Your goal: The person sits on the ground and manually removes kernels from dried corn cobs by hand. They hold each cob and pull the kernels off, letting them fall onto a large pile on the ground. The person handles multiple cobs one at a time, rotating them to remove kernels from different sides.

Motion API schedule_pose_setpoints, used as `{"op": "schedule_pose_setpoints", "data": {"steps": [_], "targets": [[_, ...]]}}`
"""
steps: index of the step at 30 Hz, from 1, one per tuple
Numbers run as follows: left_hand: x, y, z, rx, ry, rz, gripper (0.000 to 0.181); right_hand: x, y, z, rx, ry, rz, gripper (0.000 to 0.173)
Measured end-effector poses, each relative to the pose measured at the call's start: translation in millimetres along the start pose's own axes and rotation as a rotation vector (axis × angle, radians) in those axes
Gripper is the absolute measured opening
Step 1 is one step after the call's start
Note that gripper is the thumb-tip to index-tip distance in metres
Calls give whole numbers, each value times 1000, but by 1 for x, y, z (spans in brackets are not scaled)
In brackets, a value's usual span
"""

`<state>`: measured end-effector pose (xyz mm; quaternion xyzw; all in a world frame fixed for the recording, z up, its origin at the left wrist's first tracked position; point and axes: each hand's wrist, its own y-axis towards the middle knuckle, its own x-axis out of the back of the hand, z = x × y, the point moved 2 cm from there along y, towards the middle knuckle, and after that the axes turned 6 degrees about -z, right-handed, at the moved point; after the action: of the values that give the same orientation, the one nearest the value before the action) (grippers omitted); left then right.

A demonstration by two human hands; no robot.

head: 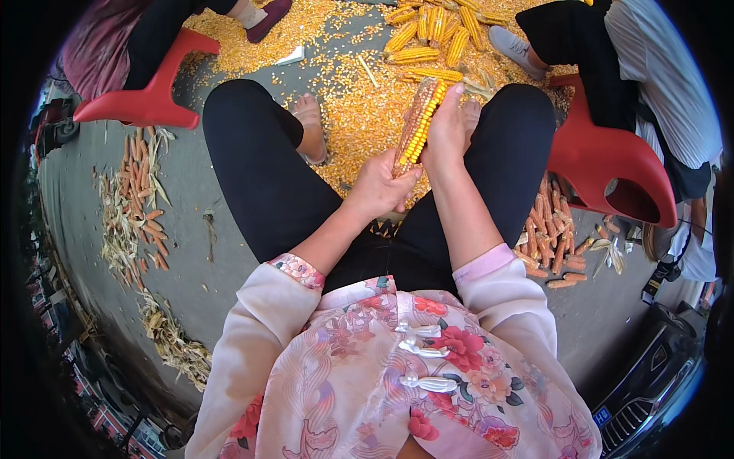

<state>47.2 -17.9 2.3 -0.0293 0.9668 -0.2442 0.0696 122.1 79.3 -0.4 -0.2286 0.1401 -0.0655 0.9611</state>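
A partly shelled ear of corn [421,126] is held between my hands, tilted with its top to the right. Its left side is bare reddish cob, while yellow kernel rows stay along the right. My left hand [381,182] grips the lower end. At the upper right side, my right hand [447,129] rests its fingers and thumb against the kernels. Loose yellow kernels [361,115] cover the ground between my feet. Beyond lies a pile of unshelled corn ears [436,28].
Two people sit on red plastic stools, one at left [137,103] and one at right [608,149]. Bare cobs [137,166] and dry husks [178,338] lie at left, more cobs [550,224] at right. A car [648,373] stands at lower right.
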Motion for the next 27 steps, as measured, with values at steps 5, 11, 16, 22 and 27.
{"op": "schedule_pose_setpoints", "data": {"steps": [5,11,16,22,27], "targets": [[-6,-5,-12,6,-99,59,12,-1,-9,25,67,49,100,49],[-16,-14,-21,179,-508,284,12,2,-6,28,203,162,177,42],[-3,-4,-9,145,-260,72,14,2,2,27,12,177,222,53],[-2,12,19,-561,316,-232,12,-1,2,31,417,-595,-139,59],[-13,-13,-16,-184,3,-50,12,9,5,42,459,-531,50,46]]}}
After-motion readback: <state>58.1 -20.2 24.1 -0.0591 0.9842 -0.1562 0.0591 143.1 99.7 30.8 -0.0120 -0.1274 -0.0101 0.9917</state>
